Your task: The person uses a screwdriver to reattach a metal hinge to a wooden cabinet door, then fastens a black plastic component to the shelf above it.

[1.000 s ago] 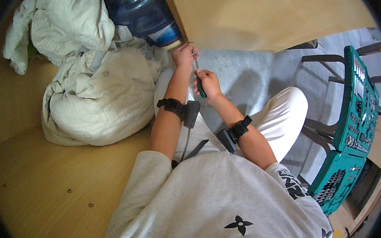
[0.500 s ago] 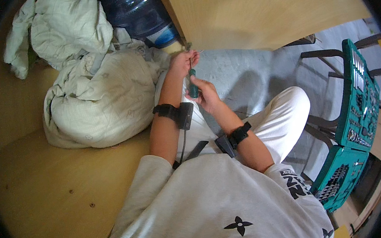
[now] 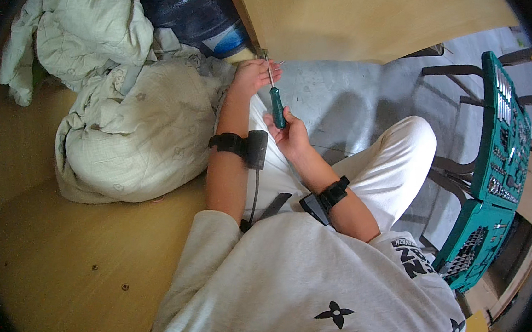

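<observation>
A screwdriver (image 3: pixel 277 107) with a green handle points up at the lower corner of a light wooden panel (image 3: pixel 354 13). My right hand (image 3: pixel 290 135) grips its handle from below. My left hand (image 3: pixel 250 77) is up at the shaft near the tip, fingers pinched around it beside the panel's edge. Whatever sits at the tip is too small to make out. Both wrists wear black bands with small black boxes.
A pale green quilt (image 3: pixel 130 133) lies bunched on the wooden floor to my left. A dark blue water bottle (image 3: pixel 192 14) stands behind it. An open green tool case (image 3: pixel 499 152) with sockets rests on a dark chair frame at right. Grey concrete floor lies beneath.
Both hands have moved up and toward the panel's corner with the screwdriver. Its tip now meets the panel's lower edge.
</observation>
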Demonstrator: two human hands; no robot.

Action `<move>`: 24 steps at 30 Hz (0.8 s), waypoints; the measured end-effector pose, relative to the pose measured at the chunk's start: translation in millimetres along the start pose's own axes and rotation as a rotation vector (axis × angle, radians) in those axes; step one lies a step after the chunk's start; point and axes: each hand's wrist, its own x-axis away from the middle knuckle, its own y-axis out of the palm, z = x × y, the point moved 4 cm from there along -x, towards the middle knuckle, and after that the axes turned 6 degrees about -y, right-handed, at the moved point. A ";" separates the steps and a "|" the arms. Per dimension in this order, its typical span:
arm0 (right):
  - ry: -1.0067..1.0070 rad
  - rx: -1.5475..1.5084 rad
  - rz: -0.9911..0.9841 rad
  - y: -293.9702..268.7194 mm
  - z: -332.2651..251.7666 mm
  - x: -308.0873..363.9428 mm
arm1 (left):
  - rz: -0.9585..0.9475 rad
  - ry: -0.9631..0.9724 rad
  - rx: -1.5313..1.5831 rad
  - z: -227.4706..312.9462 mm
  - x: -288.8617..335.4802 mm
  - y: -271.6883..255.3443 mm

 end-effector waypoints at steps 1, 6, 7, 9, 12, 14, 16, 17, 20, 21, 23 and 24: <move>-0.001 -0.001 -0.001 -1.7 2.1 0.5 | -0.001 0.001 -0.002 -1.7 -1.9 0.0; -0.233 0.076 0.135 3.2 13.2 9.5 | 0.042 0.091 -0.173 -0.4 -7.0 -14.7; -0.237 0.074 0.139 1.1 11.5 8.9 | 0.038 0.087 -0.174 -0.8 -6.1 -10.3; -0.083 -0.111 0.181 -4.0 14.2 7.4 | 0.107 0.076 -0.186 0.2 -2.9 -5.6; 0.052 -0.256 0.038 -20.9 9.8 0.6 | -0.148 -0.060 -0.028 -5.2 1.8 15.0; 0.057 -0.240 0.070 -7.0 12.0 6.5 | -0.105 -0.022 -0.040 -3.5 1.6 2.2; 0.047 -0.224 0.105 -3.2 13.3 10.3 | -0.075 0.010 -0.054 -4.2 -1.3 -2.5; -0.028 -0.131 0.051 -4.0 11.9 11.2 | -0.047 0.019 -0.073 -4.9 -3.6 -2.5; -0.139 -0.009 0.099 -0.8 13.9 19.1 | -0.008 0.012 -0.097 -6.5 -6.5 -5.5; -0.173 0.022 0.201 -0.1 15.0 21.7 | 0.004 -0.002 -0.102 -7.0 -6.3 -8.0; -0.164 0.022 0.232 0.3 17.3 20.3 | 0.006 0.004 -0.108 -5.9 -4.9 -8.2; -0.151 0.023 0.263 0.0 18.7 19.5 | 0.011 0.010 -0.111 -5.0 -3.5 -9.7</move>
